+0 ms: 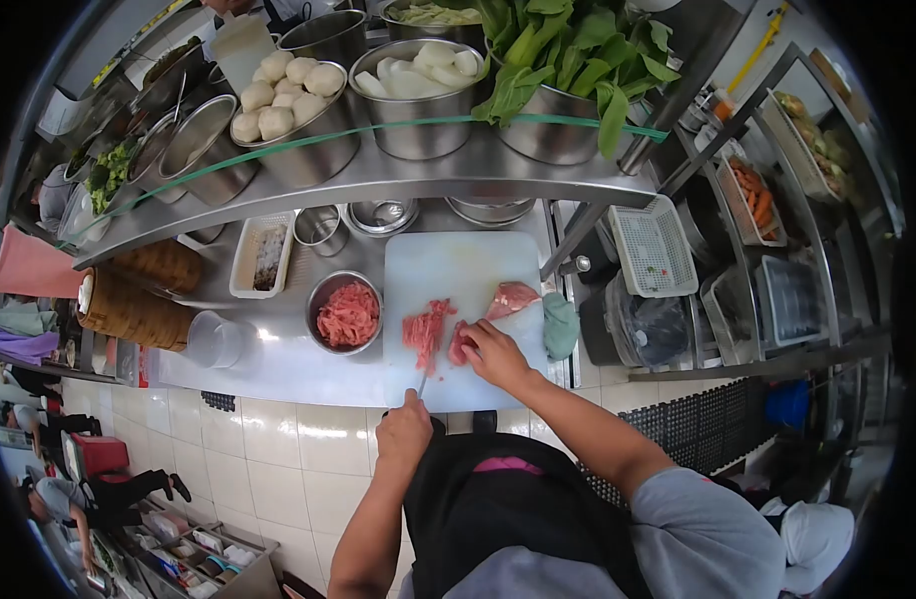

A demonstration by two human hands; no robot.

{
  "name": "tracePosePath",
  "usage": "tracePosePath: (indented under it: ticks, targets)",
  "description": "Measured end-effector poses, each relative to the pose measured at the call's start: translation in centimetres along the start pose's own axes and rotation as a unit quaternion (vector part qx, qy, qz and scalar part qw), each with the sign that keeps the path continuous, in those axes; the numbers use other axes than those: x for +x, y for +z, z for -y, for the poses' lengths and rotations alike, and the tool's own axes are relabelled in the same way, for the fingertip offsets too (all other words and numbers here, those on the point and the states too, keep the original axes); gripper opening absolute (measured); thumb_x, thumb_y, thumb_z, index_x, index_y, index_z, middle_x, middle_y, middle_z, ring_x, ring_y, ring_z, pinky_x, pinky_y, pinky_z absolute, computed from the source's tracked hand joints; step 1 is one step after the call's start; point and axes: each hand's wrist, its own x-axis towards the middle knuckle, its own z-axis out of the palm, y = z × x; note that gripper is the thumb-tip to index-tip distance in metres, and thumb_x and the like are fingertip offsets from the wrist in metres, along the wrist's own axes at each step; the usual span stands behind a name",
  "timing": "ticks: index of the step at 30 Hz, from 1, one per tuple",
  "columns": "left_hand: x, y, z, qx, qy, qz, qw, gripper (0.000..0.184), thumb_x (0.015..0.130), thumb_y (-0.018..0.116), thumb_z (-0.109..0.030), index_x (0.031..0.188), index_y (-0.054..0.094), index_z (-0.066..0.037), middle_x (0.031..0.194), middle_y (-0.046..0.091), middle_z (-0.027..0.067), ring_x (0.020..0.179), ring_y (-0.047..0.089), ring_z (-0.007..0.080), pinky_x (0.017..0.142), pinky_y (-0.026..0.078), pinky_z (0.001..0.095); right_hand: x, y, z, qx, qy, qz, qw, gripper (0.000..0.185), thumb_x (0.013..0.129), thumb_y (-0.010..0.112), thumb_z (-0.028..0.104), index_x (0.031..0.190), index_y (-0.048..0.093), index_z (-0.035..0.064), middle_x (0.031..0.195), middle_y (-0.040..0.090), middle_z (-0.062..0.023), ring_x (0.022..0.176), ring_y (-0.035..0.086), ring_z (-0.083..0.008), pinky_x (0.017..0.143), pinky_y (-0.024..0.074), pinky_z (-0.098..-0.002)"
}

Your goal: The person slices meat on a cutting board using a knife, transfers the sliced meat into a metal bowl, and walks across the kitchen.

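Note:
My left hand is closed round the handle of a knife at the front edge of a white cutting board. The narrow blade points away from me, beside a pile of sliced raw meat. My right hand lies over a piece of raw meat on the board, its fingers curled onto the meat. Behind that hand rests a larger chunk of raw meat. Left of the board stands a steel bowl holding cut meat strips.
A green cloth lies by the board's right edge. A plastic container and a white tray stand at left. The raised steel shelf carries several vegetable pots. A rack stands at right. Other people are at lower left.

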Motion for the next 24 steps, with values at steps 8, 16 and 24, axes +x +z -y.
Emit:
tracePosePath:
  ticks: [8, 16, 24]
  targets:
    - [-2.1, -3.2, -1.7, 0.048, 0.053, 0.009, 0.997, 0.018, 0.103, 0.057, -0.023, 0.104, 0.056, -0.005, 0.074, 0.072, 0.0225, 0.072, 0.075, 0.0429, 0.066, 0.062, 0.0546, 0.8, 0.0, -0.1, -0.012, 0.004, 0.021, 1.000, 0.026, 0.091, 0.070, 0.011, 0.116, 0.066, 0.0047, 0.109, 0.066, -0.0177, 0.098, 0.069, -0.0417, 0.085, 0.0581, -0.0500]
    - [-1.9, -2.7, -1.6, 0.034, 0.079, 0.040, 0.995, 0.017, 0.103, 0.056, -0.018, 0.106, 0.053, -0.002, 0.076, 0.072, 0.0273, 0.071, 0.075, 0.0454, 0.063, 0.062, 0.0544, 1.3, -0.5, 0.2, -0.025, 0.022, 0.076, 0.997, 0.025, 0.090, 0.067, 0.010, 0.114, 0.062, 0.0047, 0.107, 0.065, -0.0172, 0.100, 0.068, -0.0419, 0.086, 0.0569, -0.0519]
    - [3.0, 4.8, -1.1, -0.007, 0.075, -0.009, 0.997, 0.017, 0.104, 0.054, -0.017, 0.109, 0.051, -0.002, 0.076, 0.072, 0.0287, 0.073, 0.075, 0.0460, 0.063, 0.061, 0.0555, 1.3, -0.3, 0.2, -0.013, 0.019, 0.060, 0.998, 0.025, 0.090, 0.068, 0.009, 0.114, 0.063, 0.0059, 0.106, 0.065, -0.0172, 0.098, 0.068, -0.0417, 0.085, 0.0574, -0.0516]
